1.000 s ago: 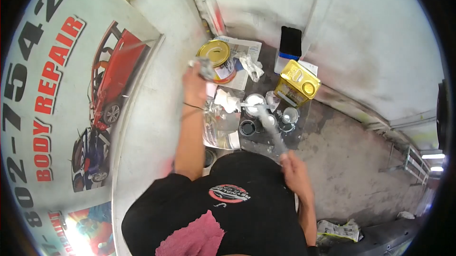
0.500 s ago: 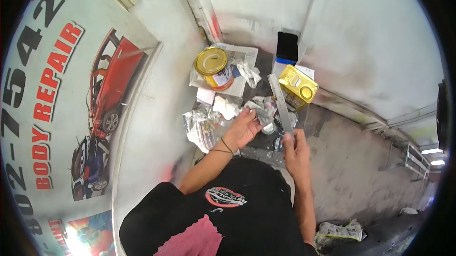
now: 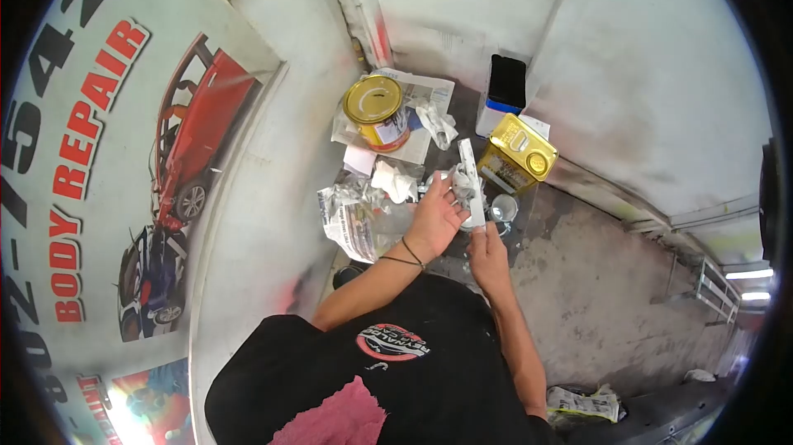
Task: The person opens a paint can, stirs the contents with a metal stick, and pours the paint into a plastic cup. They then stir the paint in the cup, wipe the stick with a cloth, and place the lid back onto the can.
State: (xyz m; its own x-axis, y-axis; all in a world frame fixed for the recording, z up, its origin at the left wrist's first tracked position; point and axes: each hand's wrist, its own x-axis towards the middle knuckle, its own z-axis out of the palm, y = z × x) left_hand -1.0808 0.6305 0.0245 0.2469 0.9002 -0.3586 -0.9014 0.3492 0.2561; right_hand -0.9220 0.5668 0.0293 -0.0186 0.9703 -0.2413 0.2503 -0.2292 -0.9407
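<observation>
Two hands meet over our cluttered little work surface, and we read it from left to right. Farthest left, against the wall, hangs a body-repair poster with a red car on it. Next comes crumpled newspaper, spread, we judge, to catch drips, and behind it a round gold-lidded can standing upright on more paper with its lid on. A wad of white paper lies just in front of the can.

Our left hand comes in over the newspaper, its fingers closed around a crumpled grey scrap of paper pressed against the flat stir stick. The scrap wraps the blade, which looks to us like wiping. Our right hand grips the stick's lower end, fingers clamped shut on it, holding it nearly upright so the blade stands clear of the things below.

Just right of the stick sits a small open cup, near enough to touch; we cannot tell what is in it. Beyond stands a square yellow tin, capped, with a dark-topped box behind it near the wall.
</observation>
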